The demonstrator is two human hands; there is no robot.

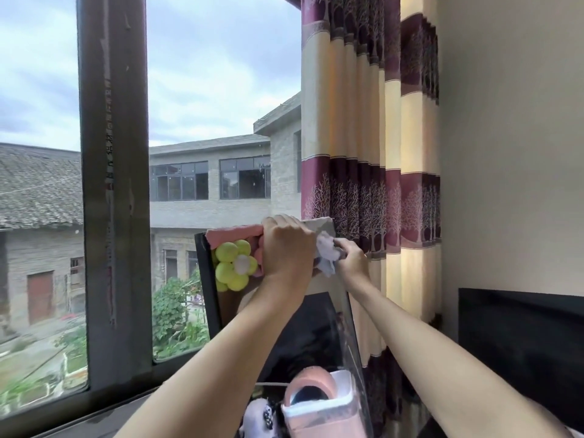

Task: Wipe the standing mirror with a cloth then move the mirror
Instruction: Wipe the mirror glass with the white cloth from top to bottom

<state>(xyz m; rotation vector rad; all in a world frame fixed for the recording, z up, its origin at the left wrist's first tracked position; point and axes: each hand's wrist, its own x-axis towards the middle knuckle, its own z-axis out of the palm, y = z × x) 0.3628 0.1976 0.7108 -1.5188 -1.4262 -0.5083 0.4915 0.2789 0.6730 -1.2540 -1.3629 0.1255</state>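
The left hand (286, 248) was curled over the top edge of the tall dark-framed standing mirror (319, 324), its fingers wrapped down the far side so that only the back of the hand and the knuckles showed. The right hand (352, 259) sat just beside it at the mirror's upper right, fingers closed round a crumpled pale lilac-white cloth (327, 256) that was pressed against the glass near the top corner. The two hands were close together, with the cloth between them.

The mirror stood tilted in front of the window (221, 105), between the dark window frame (115, 184) and the striped maroon-and-cream curtain (369, 153). Its glass gave back a dark shape and part of the pale wall. A pink fuzzy strip (234, 234) ran along the top left of the frame, and a yellow-green plush flower with a white centre (235, 265) hung below it.

The mirror's base was hidden behind the forearms and a pink-and-white container (322, 406) at the lower edge of the view. A small lilac thing (257, 415) beside that container was too blurred to identify. A black panel (521, 336) at the right was cut off by the edge of the frame
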